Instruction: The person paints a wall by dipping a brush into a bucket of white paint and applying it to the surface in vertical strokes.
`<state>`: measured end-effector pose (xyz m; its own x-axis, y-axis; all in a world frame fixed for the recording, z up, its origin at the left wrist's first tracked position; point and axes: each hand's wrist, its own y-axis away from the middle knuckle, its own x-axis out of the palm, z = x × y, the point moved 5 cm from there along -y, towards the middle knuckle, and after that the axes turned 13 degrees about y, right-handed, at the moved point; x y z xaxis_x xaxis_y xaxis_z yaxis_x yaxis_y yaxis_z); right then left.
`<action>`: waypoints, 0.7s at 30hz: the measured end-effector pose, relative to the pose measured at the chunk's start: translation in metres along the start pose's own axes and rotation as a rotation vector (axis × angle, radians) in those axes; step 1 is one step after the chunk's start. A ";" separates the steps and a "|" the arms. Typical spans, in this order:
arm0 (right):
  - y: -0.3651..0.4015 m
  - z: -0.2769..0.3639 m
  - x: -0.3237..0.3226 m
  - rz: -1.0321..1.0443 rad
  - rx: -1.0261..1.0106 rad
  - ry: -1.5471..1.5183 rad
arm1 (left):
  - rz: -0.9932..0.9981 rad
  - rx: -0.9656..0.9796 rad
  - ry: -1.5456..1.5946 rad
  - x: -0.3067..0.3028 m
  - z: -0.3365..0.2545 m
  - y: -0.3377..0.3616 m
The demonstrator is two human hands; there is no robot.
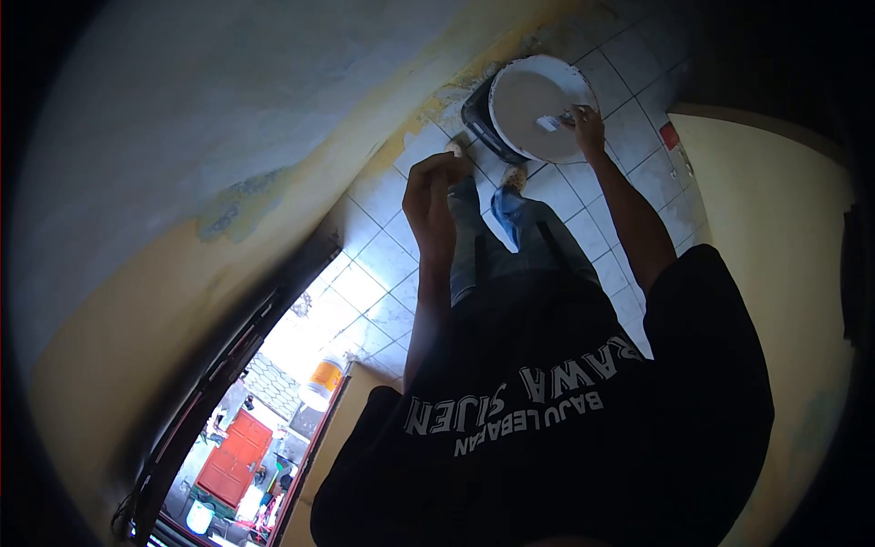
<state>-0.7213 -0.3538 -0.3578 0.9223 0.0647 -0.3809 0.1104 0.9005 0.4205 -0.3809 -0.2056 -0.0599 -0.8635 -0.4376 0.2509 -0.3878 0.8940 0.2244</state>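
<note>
My right hand (pixel 589 129) reaches over the rim of a wide white tub (pixel 499 118). Its fingers are closed round the handle end of what looks like a putty knife, whose pale flat blade (pixel 548 123) is over the greyish contents (pixel 529 98). In front of my body, near the wall, my left hand (pixel 432 196) is raised with its fingers bent and pressed together. Whatever lies inside those fingers, if anything, is hidden from view.
A black container (pixel 483 123) sits against the tub. On my left runs a wall with a peeling patch (pixel 241 202); a pale panel (pixel 775 201) stands on my right. Tiles (pixel 369 242) cover the floor. Through a doorway at lower left show an orange-and-white bucket (pixel 323 378) and a red door (pixel 235 459).
</note>
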 end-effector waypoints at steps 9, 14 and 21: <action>-0.009 -0.015 0.037 0.372 -0.282 0.612 | 0.001 -0.047 0.009 0.005 0.026 0.026; -0.011 -0.003 0.042 0.380 -0.482 0.782 | 0.000 -0.067 0.053 0.010 0.032 0.030; -0.043 0.024 0.031 0.204 -0.159 0.532 | 0.011 -0.041 0.041 0.008 0.022 0.024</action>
<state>-0.6885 -0.4004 -0.3677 0.6022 0.4129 -0.6833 -0.1438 0.8980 0.4159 -0.4038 -0.1858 -0.0733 -0.8533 -0.4324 0.2913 -0.3643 0.8942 0.2601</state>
